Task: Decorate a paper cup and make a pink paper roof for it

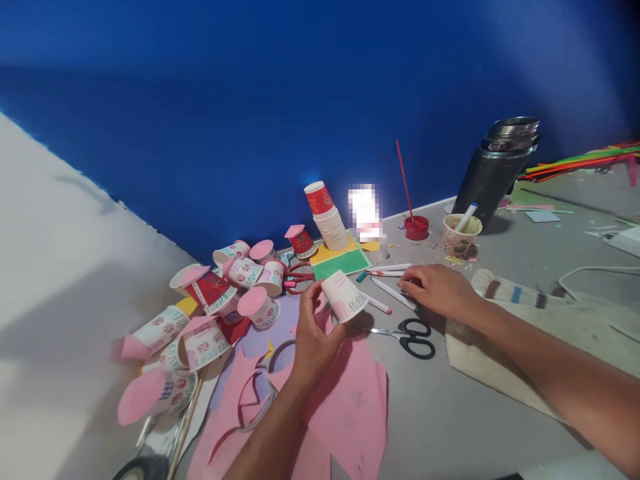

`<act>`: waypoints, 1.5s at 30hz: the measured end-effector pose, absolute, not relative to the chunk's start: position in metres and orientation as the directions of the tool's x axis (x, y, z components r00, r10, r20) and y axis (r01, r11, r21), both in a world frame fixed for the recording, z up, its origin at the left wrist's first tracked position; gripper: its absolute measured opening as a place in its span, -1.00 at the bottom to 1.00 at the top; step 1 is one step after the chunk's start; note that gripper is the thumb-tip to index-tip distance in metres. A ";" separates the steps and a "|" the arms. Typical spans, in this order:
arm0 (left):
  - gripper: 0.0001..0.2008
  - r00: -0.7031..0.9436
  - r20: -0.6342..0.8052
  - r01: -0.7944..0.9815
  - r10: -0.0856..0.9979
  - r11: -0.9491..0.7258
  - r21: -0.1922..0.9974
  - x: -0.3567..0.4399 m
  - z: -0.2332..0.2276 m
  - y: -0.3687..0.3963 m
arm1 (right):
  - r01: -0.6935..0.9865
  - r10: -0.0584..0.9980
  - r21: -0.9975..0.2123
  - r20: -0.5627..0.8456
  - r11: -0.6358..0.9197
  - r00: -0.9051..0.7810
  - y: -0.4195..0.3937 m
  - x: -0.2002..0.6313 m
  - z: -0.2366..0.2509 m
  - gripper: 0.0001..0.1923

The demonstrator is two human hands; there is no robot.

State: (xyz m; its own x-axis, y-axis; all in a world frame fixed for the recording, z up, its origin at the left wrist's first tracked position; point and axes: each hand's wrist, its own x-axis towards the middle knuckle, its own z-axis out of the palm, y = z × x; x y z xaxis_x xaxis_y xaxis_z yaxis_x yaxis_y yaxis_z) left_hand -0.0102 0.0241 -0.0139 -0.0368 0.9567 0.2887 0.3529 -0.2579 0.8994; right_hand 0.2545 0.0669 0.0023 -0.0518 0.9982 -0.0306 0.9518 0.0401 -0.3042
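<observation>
Smooth, deep-blue wall (225, 133) rises behind a matte grey worktop (415, 427) strewn with paper and pens, seen from the head camera. At center, the left hand (319, 327) pinches a white paper cup (345, 297) between thumb and fingers, the tapered cone tilted above torn pink paper (355, 393), its side drawn with a pink window and green strokes. The right hand (443, 290), fingers bent, lies low beside slim white markers (393, 294); whether its fingertips grip one cannot be told. Just below the markers sit scissors (417, 339) with looped black handles and metal blades. To the left, a jumble of decorated cups (260, 310) bears flat pink paper discs on their ends. Farther back, a ribbed stack of cups (330, 227), topped by a red one, stands on a yellow-and-green sheet (345, 265). Toward the right are a round red pot (416, 228) holding a thin red stick (403, 177), a speckled cup (457, 247) with a marker inside, a dark cylindrical flask (493, 177) with a shiny metal neck, and a soft cream cloth (500, 357) with a striped strip.
</observation>
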 end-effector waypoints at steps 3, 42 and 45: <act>-0.30 -0.049 0.282 0.352 0.958 -0.248 0.903 -0.011 -0.014 0.025 | 0.953 0.998 -0.301 -0.035 0.042 -0.055 0.066 0.254 0.002 -0.72; -0.34 -0.036 0.364 0.425 0.931 -0.316 0.848 -0.013 -0.033 0.032 | 0.713 0.955 -0.692 0.276 0.117 0.111 0.062 0.281 0.084 -0.46; -0.40 -0.016 0.404 0.476 0.915 -0.348 0.808 -0.010 -0.029 0.029 | 0.754 0.944 -0.654 0.285 0.063 0.168 0.105 0.294 0.110 -0.62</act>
State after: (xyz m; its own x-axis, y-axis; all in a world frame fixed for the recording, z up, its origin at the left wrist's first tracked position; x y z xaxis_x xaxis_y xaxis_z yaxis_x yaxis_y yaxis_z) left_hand -0.0104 0.0287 -0.0287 -0.0164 0.9146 0.4040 0.4756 -0.3483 0.8078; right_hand 0.2944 0.1047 0.1097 0.1678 0.9438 0.2847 0.7542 0.0630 -0.6536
